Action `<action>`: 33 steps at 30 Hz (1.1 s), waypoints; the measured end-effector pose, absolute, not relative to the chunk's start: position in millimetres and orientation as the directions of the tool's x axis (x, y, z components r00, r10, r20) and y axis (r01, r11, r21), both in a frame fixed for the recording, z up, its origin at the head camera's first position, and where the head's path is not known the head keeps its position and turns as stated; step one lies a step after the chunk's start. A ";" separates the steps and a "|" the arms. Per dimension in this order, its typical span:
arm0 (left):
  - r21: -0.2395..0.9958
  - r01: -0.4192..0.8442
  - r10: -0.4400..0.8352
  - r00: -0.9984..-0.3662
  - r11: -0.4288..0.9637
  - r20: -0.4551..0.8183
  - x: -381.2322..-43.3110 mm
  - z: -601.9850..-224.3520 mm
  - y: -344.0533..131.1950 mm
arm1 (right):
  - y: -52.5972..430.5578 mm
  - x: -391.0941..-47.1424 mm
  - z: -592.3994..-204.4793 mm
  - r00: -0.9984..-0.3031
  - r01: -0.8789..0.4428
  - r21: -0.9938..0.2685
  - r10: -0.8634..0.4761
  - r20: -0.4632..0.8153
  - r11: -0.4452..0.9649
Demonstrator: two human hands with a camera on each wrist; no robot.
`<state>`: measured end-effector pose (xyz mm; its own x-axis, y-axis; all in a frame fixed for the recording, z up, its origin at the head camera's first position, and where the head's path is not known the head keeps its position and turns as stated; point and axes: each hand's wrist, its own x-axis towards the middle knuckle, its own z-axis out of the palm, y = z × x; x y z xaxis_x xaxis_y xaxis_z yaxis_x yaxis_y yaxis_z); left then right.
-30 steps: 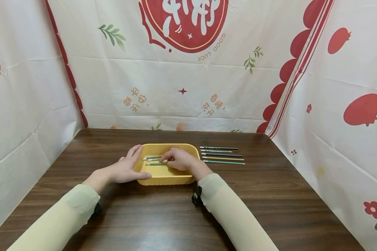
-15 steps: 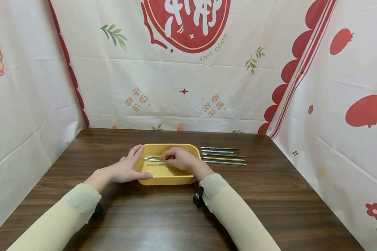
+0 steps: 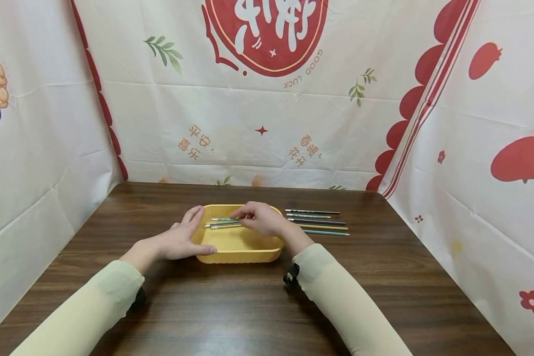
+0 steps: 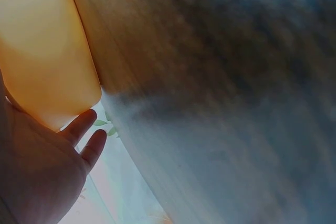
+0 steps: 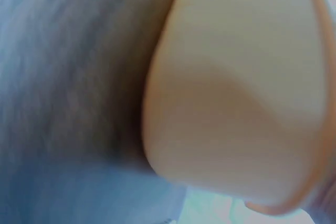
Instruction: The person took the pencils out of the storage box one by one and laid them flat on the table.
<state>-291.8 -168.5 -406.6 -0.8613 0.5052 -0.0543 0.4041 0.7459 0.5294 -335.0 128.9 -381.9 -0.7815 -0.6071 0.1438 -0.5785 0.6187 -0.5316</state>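
On the dark wooden tabletop [image 3: 213,306] sat a yellow tray [image 3: 238,257], in which my right hand [image 3: 264,219] pinched a green pencil [image 3: 221,219] beside others; my left hand [image 3: 181,241], fingers spread, rested against its left end. Five more pencils [image 3: 318,222] lay to the right.

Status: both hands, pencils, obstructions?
Left hand on yellow tray. Right hand pinches green pencil. Five pencils on table, right of tray. Nothing visibly blocking.

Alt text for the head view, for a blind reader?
A person's right hand holds a green pencil over a yellow tray of pencils; the left hand rests on the tray's left end. Five pencils lie to the tray's right on a dark table.
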 end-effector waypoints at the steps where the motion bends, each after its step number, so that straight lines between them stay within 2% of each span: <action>1: 0.529 0.404 0.505 -0.861 0.746 -0.054 -292.0 -406.7 -168.3 | 132.0 -333.5 -378.4 -0.780 -0.586 -0.520 -0.606 0.153 0.622; 18: 0.528 0.412 0.511 -0.858 0.743 -0.050 -289.8 -405.2 -169.6 | 195.8 -316.6 -352.4 -0.798 -0.592 -0.451 -0.566 0.208 0.668; 33: 0.525 0.412 0.513 -0.857 0.745 -0.056 -290.5 -405.2 -169.3 | 280.6 -301.7 -352.8 -0.868 -0.492 -0.501 -0.444 0.221 0.712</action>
